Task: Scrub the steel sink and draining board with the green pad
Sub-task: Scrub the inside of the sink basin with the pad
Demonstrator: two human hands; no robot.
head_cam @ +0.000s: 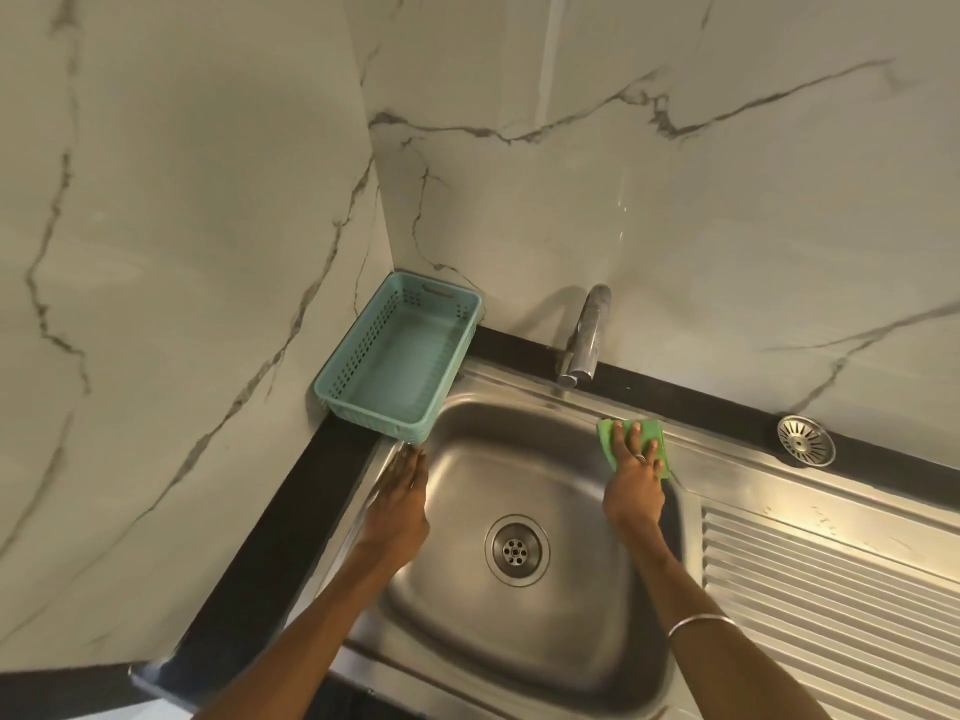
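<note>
The steel sink [467,631] fills the lower middle, its drain [516,550] at the centre of the basin. The ribbed draining board [831,579] lies to its right. A green pad [653,431] lies on the sink's far right rim. My right hand [635,475] presses flat on the pad with straight, spread fingers. My left hand [401,498] rests flat on the sink's left rim, fingers straight and together, holding nothing.
A teal plastic basket [349,379] stands in the back left corner, overhanging the sink's edge. A steel tap [584,337] rises behind the basin. A loose strainer [805,441] lies on the black counter strip at the back right. Marble walls close the left and back.
</note>
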